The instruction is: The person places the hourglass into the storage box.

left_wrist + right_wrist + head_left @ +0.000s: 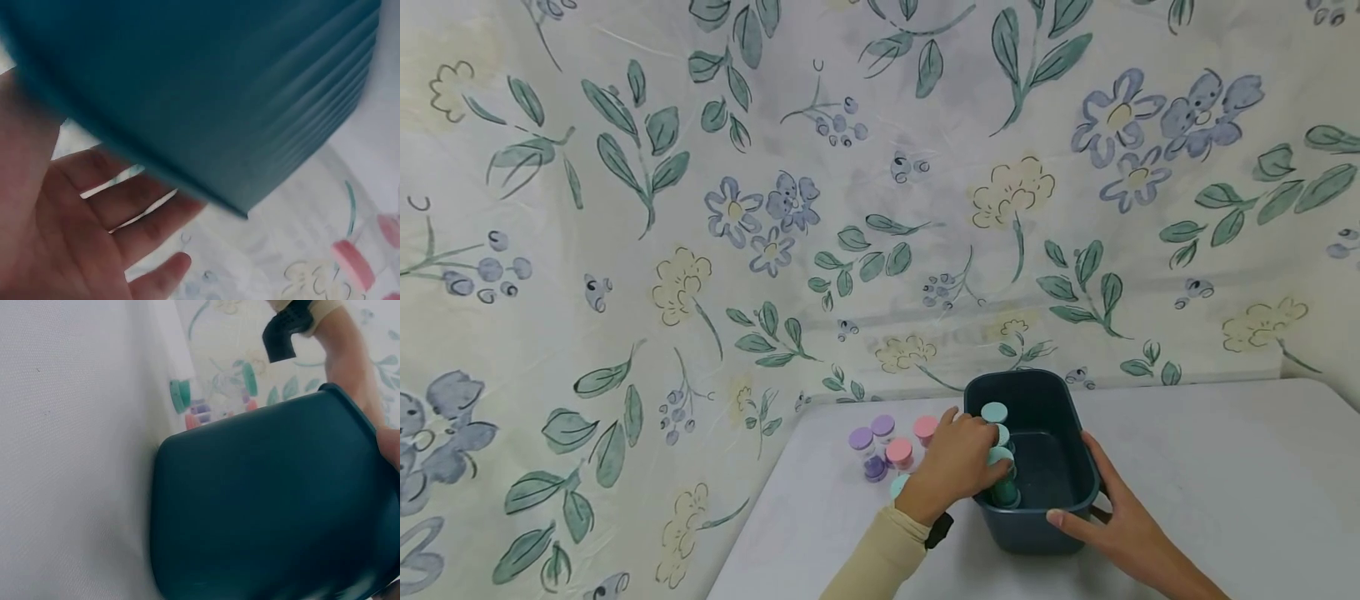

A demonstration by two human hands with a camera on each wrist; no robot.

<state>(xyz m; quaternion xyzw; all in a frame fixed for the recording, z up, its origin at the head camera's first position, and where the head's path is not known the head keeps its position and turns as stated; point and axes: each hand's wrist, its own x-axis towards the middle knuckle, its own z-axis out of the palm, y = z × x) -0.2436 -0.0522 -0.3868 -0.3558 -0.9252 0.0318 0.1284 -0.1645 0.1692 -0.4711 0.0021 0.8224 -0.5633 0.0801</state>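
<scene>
A dark teal plastic bin (1052, 533) stands on the table with several mint-lidded jars along its left wall. My left hand (951, 462) reaches over that wall, its thumb and fingers around the lid of the nearest jar (1006, 493), which has green at its base. Behind it are another mint lid (1003, 435) and a farther one (994, 412). In the left wrist view, the fingers (147, 212) pass behind the bin's rim. My right hand (1120, 521) grips the bin's near right corner, thumb over the rim and fingers along the outside.
Left of the bin, purple-lidded jars (861, 439), pink-lidded jars (899, 452) and a mint-lidded jar (898, 483) stand on the white table (1225, 467), partly hidden by my left forearm. A floral cloth (850, 208) hangs behind the table.
</scene>
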